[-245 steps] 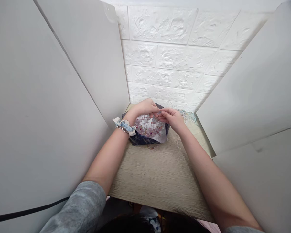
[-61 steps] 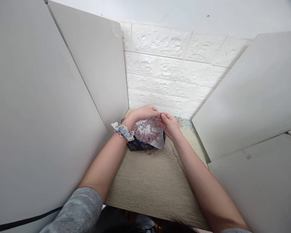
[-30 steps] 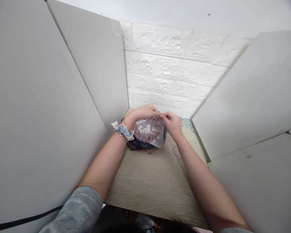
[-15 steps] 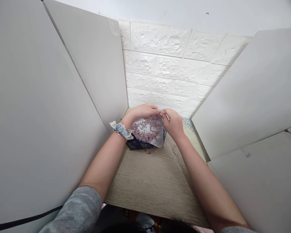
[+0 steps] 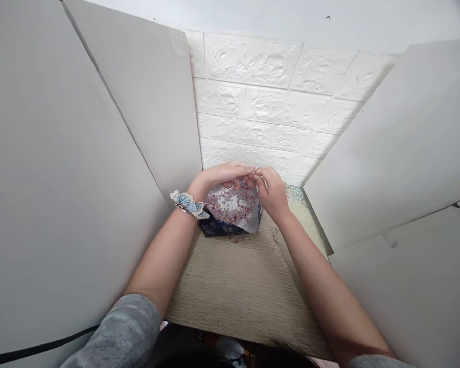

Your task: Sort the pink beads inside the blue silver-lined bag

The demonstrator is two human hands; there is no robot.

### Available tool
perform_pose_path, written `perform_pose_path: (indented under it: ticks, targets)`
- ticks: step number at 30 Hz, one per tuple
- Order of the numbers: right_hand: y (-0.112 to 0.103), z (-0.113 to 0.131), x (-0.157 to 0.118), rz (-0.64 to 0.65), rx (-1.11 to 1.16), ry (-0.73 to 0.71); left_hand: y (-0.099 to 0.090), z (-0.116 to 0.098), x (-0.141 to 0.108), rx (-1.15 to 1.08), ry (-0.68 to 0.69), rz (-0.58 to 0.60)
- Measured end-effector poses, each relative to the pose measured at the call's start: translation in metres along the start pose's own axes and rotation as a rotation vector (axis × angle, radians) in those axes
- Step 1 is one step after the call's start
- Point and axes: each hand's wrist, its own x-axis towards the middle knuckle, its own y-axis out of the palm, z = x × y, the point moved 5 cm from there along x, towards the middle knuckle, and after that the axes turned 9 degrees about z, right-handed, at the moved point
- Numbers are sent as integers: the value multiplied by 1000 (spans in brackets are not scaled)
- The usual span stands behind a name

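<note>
My left hand (image 5: 230, 175), with a pale blue scrunchie (image 5: 189, 204) and a chain bracelet at the wrist, is bent over the back of a tray of small beads. Its fingers are pressed together, meeting my right fingertips. My right hand (image 5: 271, 193) is closed in a pinch at the tray's back right corner. Whatever the fingertips hold is too small to make out. Pink, red and clear beads (image 5: 233, 204) lie on a silvery lining inside the dark blue patterned tray (image 5: 218, 228).
On the wooden tabletop (image 5: 230, 281), a small beaded strand (image 5: 238, 238) lies before the tray and a thin clear strand (image 5: 279, 243) to its right. Greenish clear beads (image 5: 295, 193) are at the back right. White panels (image 5: 157, 102) and a brick-textured wall (image 5: 260, 105) enclose the table.
My left hand has shifted slightly up and left, its upper fingers straighter and lower fingers more visible beneath. My right hand stays nearly in place, still pinching.
</note>
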Motion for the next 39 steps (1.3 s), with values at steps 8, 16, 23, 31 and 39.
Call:
perform_pose_path:
  ticks: [8, 16, 23, 31, 39]
  targets:
    - [9, -7, -2, 43, 72, 178, -1, 7, 5, -11, -11, 19]
    - [59, -8, -17, 703, -195, 223, -2, 8, 7, -126, -27, -34]
    - [74, -3, -27, 906, -342, 194, 1, 6, 4, -80, -28, -15]
    - [75, -1, -28, 895, -467, 169, 7, 9, 5, 21, -83, 108]
    - [77, 11, -28, 886, -432, 64, 7, 11, 8, 116, -107, 113]
